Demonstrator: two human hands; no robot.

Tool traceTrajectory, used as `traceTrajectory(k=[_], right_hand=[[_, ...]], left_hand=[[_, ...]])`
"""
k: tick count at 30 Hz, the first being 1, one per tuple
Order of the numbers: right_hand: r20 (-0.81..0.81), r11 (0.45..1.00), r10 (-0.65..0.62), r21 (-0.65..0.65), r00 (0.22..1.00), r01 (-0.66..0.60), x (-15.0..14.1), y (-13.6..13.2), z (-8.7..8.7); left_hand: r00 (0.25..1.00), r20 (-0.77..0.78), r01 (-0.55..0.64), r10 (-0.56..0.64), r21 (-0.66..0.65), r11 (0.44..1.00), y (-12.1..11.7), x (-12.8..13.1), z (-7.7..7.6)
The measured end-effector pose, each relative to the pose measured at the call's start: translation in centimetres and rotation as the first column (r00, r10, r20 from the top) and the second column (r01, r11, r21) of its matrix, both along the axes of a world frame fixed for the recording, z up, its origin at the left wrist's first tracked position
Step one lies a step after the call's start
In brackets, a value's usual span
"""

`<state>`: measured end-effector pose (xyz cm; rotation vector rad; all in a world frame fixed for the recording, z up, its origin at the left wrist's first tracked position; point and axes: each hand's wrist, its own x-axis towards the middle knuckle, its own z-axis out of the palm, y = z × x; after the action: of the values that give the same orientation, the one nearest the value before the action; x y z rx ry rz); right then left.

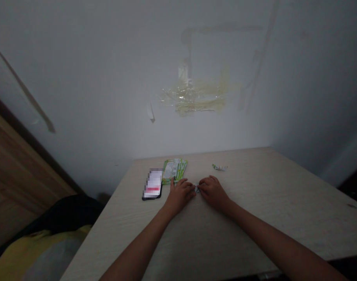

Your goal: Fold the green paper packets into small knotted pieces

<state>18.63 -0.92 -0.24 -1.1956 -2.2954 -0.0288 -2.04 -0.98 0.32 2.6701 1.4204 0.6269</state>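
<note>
Hands (182, 194) pinch what's probably a wrapper (197, 189) near packets (172, 170).

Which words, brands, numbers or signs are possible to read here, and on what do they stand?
None can be read.
Green packets: print too small and blurred.
Phone: screen pixelated, unreadable.
Small piece between left hand and right hand: too small.
Scrap: too small.

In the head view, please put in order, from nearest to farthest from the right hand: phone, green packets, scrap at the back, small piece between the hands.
1. Small piece: at the right hand, by its fingertips.
2. Scrap: just beyond that hand.
3. Green packets: off to the left.
4. Phone: farthest left.
</note>
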Motion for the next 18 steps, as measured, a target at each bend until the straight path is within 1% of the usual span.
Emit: traceTrajectory(k=[10,18], right_hand=[[0.016,1.0,-0.011,-0.011,1.0,0.011,-0.23,-0.29,0.23],[-0.002,1.0,-0.013,-0.007,1.0,0.013,-0.28,-0.33,0.36]], left_hand=[[1.0,-0.003,-0.006,0.006,0.016,1.0,0.42,-0.27,-0.35],[1.0,-0.006,-0.016,0.016,0.028,0.999,0.27,-0.27,-0.13]])
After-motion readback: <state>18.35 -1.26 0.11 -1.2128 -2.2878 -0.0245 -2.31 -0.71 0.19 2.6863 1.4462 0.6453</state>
